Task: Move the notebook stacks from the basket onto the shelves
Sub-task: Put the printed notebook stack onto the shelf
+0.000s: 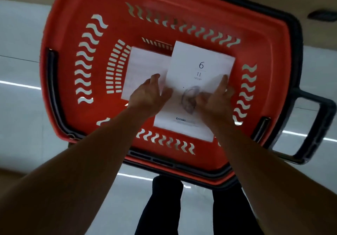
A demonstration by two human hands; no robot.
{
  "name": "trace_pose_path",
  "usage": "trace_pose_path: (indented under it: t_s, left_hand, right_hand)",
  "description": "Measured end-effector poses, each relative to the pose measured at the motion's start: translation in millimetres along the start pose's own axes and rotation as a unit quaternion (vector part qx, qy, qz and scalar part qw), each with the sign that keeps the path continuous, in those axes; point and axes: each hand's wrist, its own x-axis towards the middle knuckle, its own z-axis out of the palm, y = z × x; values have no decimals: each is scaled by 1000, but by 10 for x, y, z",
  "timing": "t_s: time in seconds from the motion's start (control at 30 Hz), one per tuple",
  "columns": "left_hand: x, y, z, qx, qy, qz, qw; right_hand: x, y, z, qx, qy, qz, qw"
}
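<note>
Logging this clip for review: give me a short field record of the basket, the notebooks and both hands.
container: red basket with dark handles, on a pale floor
contents: two white notebook stacks, side by side
right stack: cover prints 6, 11, a sketch
left stack: plain, partly overlapped by the right one
left hand: on right stack's left edge
right hand: on its right edge
shelves: not in view

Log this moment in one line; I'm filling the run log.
phase: pickup | hands: left hand, right hand gripping notebook stack | in: basket | remaining: second stack
</note>
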Motion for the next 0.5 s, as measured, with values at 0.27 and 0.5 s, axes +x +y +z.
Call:
trace_pose_path:
  t_s: [0.27, 0.5]
  left_hand:
    - [44, 84, 211, -99, -15, 7, 995]
    - [23, 164, 304, -224, 8, -42, 974]
  right_hand:
    - [9, -34, 148, 58, 38, 8, 998]
    - [13, 65, 139, 31, 21, -43, 998]
